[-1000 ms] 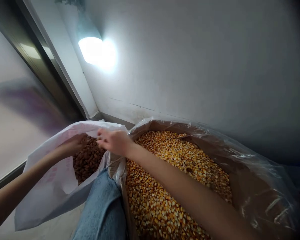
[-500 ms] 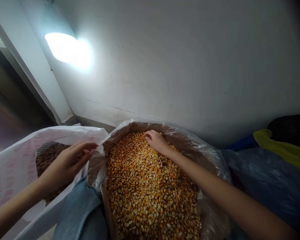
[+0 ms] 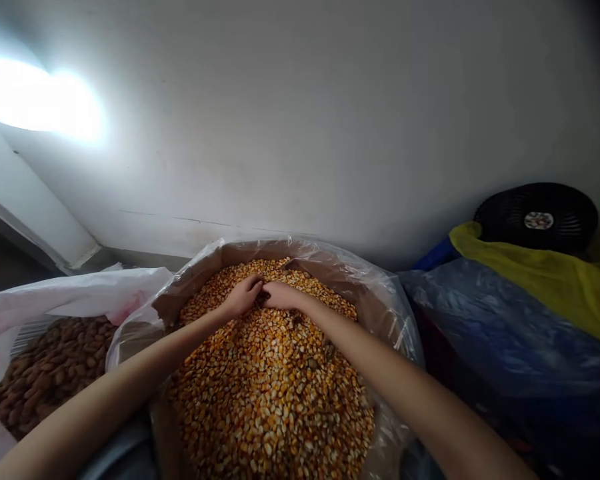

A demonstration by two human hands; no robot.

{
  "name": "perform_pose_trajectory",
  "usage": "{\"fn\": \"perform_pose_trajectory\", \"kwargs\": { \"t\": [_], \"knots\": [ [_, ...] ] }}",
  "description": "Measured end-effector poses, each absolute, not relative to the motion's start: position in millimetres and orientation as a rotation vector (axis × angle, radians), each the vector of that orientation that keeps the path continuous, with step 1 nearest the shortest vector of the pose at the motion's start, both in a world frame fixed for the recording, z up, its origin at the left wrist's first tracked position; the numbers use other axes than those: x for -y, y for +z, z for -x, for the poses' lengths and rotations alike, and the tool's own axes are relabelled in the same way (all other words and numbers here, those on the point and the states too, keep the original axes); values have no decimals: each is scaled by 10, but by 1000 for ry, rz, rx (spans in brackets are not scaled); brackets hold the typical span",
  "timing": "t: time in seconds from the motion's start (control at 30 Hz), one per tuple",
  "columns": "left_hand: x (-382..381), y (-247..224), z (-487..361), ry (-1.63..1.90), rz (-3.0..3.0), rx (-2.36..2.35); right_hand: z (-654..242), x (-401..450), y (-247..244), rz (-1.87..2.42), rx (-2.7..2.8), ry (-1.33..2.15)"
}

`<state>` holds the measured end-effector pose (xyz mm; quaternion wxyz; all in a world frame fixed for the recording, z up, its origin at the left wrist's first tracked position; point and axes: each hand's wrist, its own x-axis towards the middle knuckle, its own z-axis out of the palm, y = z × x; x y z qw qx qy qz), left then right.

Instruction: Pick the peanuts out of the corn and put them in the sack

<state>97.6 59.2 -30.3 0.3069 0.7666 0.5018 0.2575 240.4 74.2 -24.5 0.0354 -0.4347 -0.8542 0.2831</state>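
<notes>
Dried corn kernels (image 3: 275, 400) fill a large sack with a clear plastic liner (image 3: 400, 313). My left hand (image 3: 243, 296) and my right hand (image 3: 281, 296) meet low over the kernels near the far side of the sack. Both have their fingers curled in, with the fingertips close together. A small dark patch shows between them, but I cannot make out what the fingers hold. A few brownish lumps (image 3: 313, 363) lie among the corn to the right, below my right forearm.
On the left, a white printed bag (image 3: 105, 283) holds brown, nut-like pieces (image 3: 60, 360). To the right lie bluish plastic sheeting (image 3: 500, 320), yellow mesh cloth (image 3: 530, 273) and a round black fan-like object (image 3: 540, 217). A pale wall (image 3: 300, 133) rises behind the sack, and a bright lamp (image 3: 35, 97) glows upper left.
My left hand has moved from above the white bag across to the corn, beside my right hand. My right hand's fingers have curled further in. The view has turned to the right.
</notes>
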Motion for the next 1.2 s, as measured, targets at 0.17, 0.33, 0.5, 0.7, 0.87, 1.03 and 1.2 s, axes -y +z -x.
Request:
{"fn": "perform_pose_trajectory", "kwargs": {
  "t": [0.17, 0.33, 0.5, 0.7, 0.87, 1.03, 1.2],
  "knots": [
    [-479, -485, -754, 609, -2180, -1126, -2708, -762, -110, 1236, 2224, 1269],
    [-438, -468, -751, 579, -2356, -1071, -2985, -781, -82, 1492, 1821, 1162],
    [-396, -462, -809, 597, -2402, -1130, -3095, -831, -240, 1642, 2082, 618],
    [-370, -473, -866, 622, -2438, -1119, -2967, -974, -378, 1633, 2362, 495],
    [-498, -402, -1042, 532, -2450, -1151, -2927, -1073, -372, 1724, 2326, 505],
    [-692, -393, -1261, 363, -2289, -1285, -3024, -1012, -326, 1772, 2242, 548],
    [-645, -433, -1128, 672, -1962, -1332, -3018, -1002, -302, 1863, 2138, 540]
  ]
}}
